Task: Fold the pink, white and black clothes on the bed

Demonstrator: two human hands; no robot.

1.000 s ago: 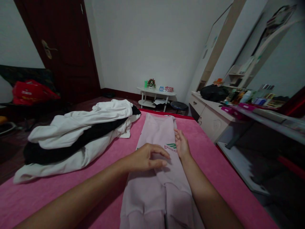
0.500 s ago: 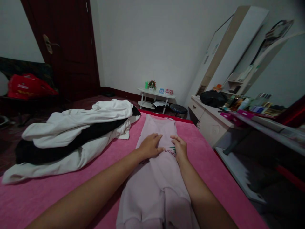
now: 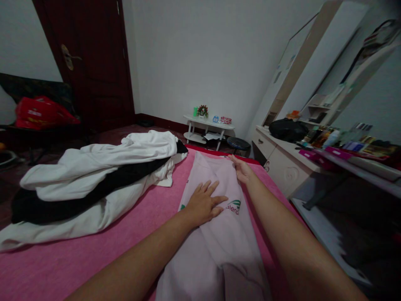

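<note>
A pale pink sweatshirt (image 3: 216,246) lies lengthwise in front of me, folded narrow, with a green and dark printed logo on it. My left hand (image 3: 205,203) rests flat on its middle with the fingers spread. At the far right corner of the sweatshirt, my right hand (image 3: 240,169) has its fingers bent against the fabric edge. Whether those fingers pinch the cloth is hard to make out. Under the sweatshirt is a bright pink bedspread (image 3: 140,221).
Left on the bed lies a pile of white and black clothes (image 3: 103,167). A small white table (image 3: 206,121) and a round stool (image 3: 238,143) stand beyond the bed. Along the right are a dresser (image 3: 282,167) with a black bag (image 3: 288,130) and several bottles.
My right hand has moved forward from beside the logo to the sweatshirt's far right corner. My left hand has flattened out on the fabric, its fingers spreading. The view has shifted slightly.
</note>
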